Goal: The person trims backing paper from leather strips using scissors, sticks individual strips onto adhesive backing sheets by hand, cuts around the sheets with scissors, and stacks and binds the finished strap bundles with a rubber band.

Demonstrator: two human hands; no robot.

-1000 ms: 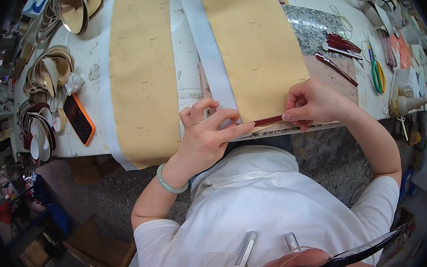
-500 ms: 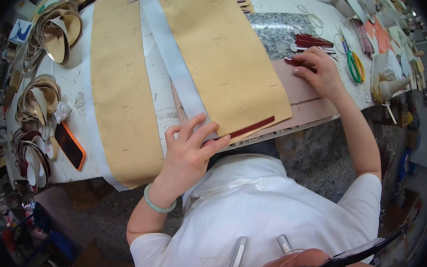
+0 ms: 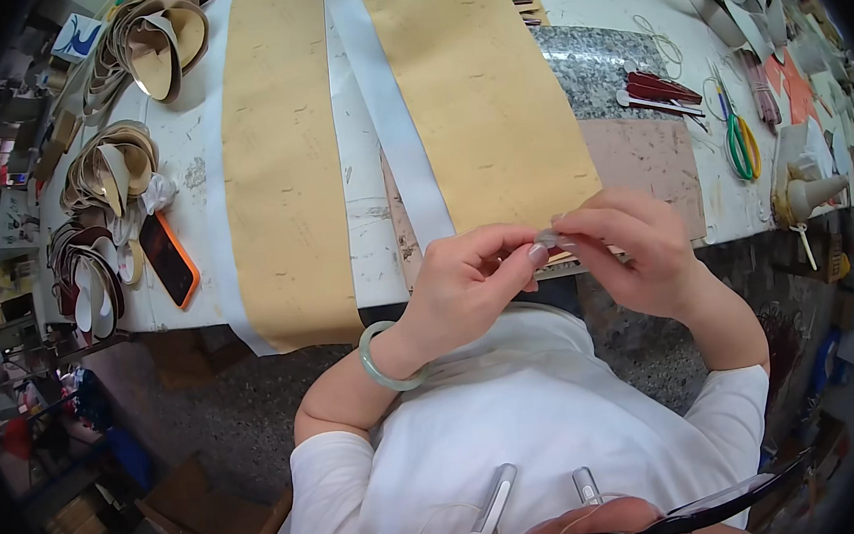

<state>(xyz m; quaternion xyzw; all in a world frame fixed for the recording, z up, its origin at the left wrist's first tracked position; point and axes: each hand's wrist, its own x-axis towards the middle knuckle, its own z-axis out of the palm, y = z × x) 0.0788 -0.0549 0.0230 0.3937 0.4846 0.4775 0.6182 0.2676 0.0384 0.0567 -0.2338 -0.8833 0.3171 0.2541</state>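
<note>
My left hand [image 3: 473, 281] and my right hand [image 3: 637, 258] meet over the near edge of the table, fingertips pinched together. Between them is a small dark red strip [image 3: 557, 250] with a pale bit at its top; the fingers cover most of it. Just beyond my hands lies a long yellow sheet [image 3: 495, 111] with a whitish band [image 3: 390, 119] along its left side. Its near corner is hidden by my hands. A second yellow sheet [image 3: 284, 168] lies to the left and hangs over the table edge.
A speckled grey slab [image 3: 591, 58] carries a bundle of dark red strips [image 3: 662, 90]. A pinkish board [image 3: 650, 164] lies nearer. Scissors [image 3: 738, 137] rest at right. An orange-edged phone [image 3: 169, 259] and curled pieces [image 3: 110, 166] are at left.
My right hand has come left and nearer from beside the red strips, bringing a dark red piece to my left hand. My left hand has lifted off the sheet and shifted right.
</note>
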